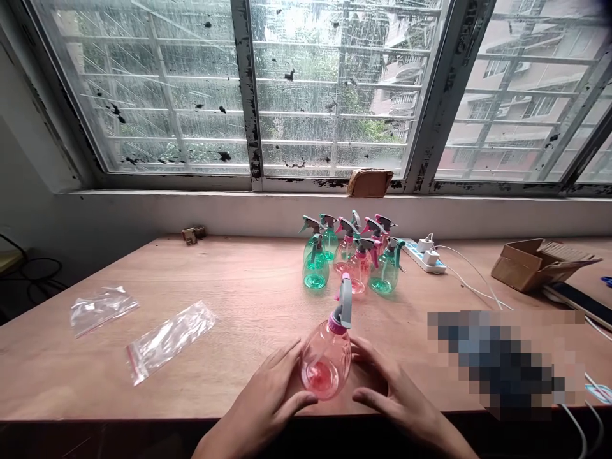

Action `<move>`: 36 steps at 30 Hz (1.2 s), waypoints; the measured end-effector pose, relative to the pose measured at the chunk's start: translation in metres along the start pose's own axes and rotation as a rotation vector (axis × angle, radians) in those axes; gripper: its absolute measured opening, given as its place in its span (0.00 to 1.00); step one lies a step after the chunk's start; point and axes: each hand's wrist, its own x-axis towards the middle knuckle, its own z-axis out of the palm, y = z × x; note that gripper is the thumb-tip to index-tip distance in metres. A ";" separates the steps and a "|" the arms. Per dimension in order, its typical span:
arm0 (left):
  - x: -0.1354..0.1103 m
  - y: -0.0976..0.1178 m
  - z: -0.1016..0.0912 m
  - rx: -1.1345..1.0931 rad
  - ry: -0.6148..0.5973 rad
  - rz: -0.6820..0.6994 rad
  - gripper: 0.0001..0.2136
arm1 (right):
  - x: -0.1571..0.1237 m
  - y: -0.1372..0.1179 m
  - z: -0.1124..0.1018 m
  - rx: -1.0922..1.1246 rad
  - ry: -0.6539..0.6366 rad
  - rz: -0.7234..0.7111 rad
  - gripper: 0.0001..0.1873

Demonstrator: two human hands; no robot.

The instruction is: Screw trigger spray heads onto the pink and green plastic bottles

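A pink see-through spray bottle (pixel 326 360) with a grey and pink trigger head stands on the wooden table close to its front edge. On its left side lies my left hand (pixel 268 392), fingers stretched out and thumb pointing toward the bottle's base. My right hand (pixel 399 392) rests on the other side, open, with fingers and thumb spread apart and a gap at the thumb. Whether the fingertips touch the bottle I cannot tell. Behind it stand several more spray bottles in a group, among them a green one (pixel 384 275) and a pink one (pixel 357 271).
Two clear zip bags (pixel 172 341) lie on the table (pixel 229 274) at left. Behind to the right are a power strip (pixel 428 260) with plugs and white cables, and an open cardboard box (pixel 523 268). A blurred-out patch covers the right front. Windows line the back.
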 end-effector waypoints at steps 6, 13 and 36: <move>0.002 -0.003 0.003 0.108 0.004 0.026 0.32 | 0.005 0.003 0.002 0.028 0.071 0.051 0.28; 0.002 -0.008 0.010 0.164 0.088 0.032 0.27 | -0.006 0.001 0.009 -0.256 0.242 -0.323 0.18; 0.005 -0.006 0.007 0.221 0.091 0.089 0.21 | 0.066 -0.020 0.036 -1.145 -0.061 -0.375 0.33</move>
